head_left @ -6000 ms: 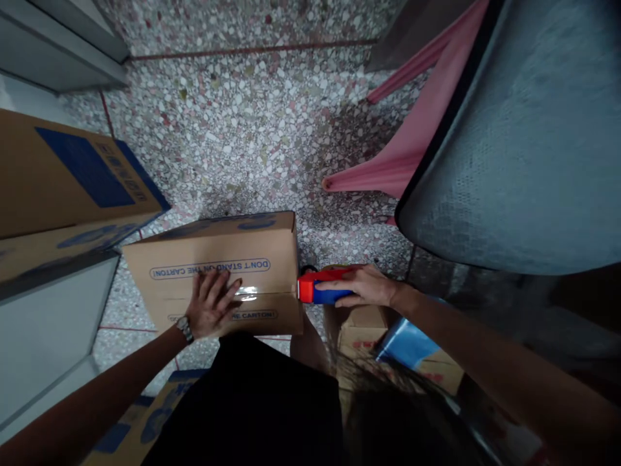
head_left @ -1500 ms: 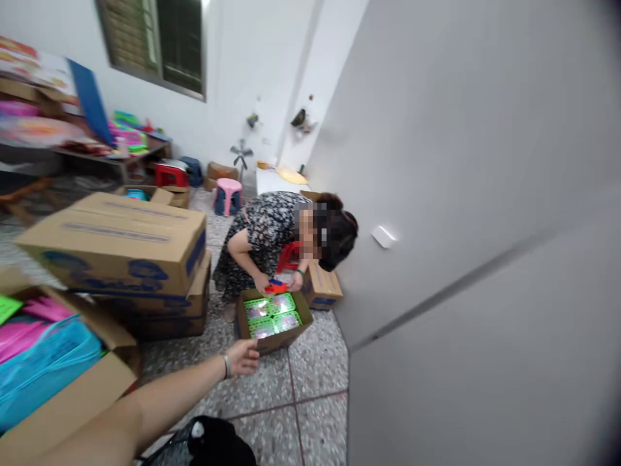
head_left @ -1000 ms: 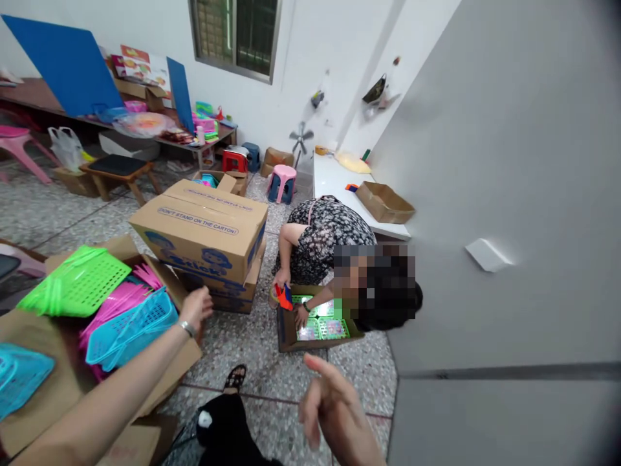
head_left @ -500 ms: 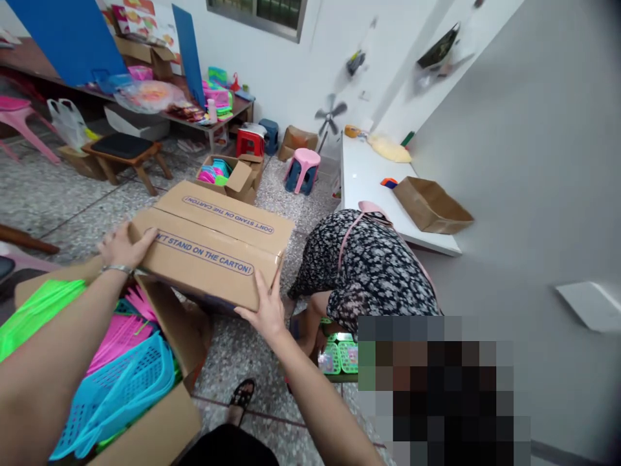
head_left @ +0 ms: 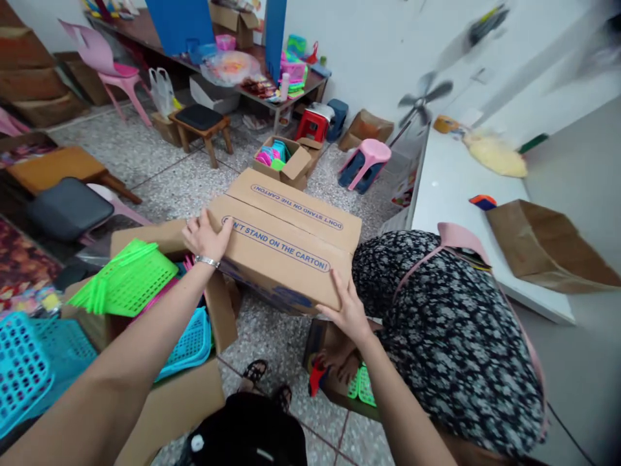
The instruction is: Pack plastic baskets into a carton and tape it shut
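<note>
The left hand [head_left: 206,236] lies spread on the near left corner of a sealed carton [head_left: 286,239], fingers curled over its top edge, while the right hand [head_left: 347,310] presses flat, fingers together, against the carton's near right side; between the two the carton is gripped from both ends. It sits at about knee height over the terrazzo floor [head_left: 160,171], seemingly resting on something beneath that is mostly hidden; whether it is lifted clear cannot be told. By its look the carton is closed and taped along the centre seam, so the packing of this one seems done and only its moving or placing remains. Just left of it stands one open box [head_left: 160,388] of plastic baskets: one green basket [head_left: 123,281] on top, and at least two turquoise ones [head_left: 187,343] beside it. On the right a co-worker in a floral dress [head_left: 436,323] bends over one small open box [head_left: 334,382] of green trays, with a red tape dispenser [head_left: 315,378] at hand. Farther off, one more open box [head_left: 284,158] of coloured ware, one pink stool [head_left: 366,162], one red stool [head_left: 313,123], and a white bench [head_left: 451,194] carrying one empty carton [head_left: 543,246].
</note>
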`<action>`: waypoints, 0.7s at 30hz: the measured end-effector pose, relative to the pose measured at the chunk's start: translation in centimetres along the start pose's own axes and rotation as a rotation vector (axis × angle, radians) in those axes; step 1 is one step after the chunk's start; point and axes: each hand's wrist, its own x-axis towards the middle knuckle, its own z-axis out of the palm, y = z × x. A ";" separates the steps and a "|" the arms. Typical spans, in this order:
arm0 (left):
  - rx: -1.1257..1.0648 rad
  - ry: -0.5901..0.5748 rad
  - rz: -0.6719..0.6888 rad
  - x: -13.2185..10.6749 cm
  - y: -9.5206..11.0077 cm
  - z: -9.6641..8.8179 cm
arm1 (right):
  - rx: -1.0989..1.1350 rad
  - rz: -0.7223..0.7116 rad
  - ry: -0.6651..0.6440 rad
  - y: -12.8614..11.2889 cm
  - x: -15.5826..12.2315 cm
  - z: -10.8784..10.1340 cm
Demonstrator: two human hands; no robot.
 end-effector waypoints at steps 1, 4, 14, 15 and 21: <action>0.006 0.017 -0.021 -0.4 0.0 -0.1 | 0.008 -0.004 0.000 0.1 0.0 -0.1; 0.015 0.007 -0.036 -0.7 0.0 -0.3 | 0.029 0.025 0.089 -0.3 -0.5 0.7; -0.095 -0.062 0.078 2.3 -0.8 0.6 | -0.100 0.031 0.189 -1.8 -4.9 5.0; -0.091 -0.073 0.074 2.1 -0.7 0.5 | -0.116 0.014 0.185 -1.3 -4.5 4.4; -0.002 -0.105 0.034 0.4 0.0 0.0 | -0.086 -0.121 0.188 1.3 -1.2 1.4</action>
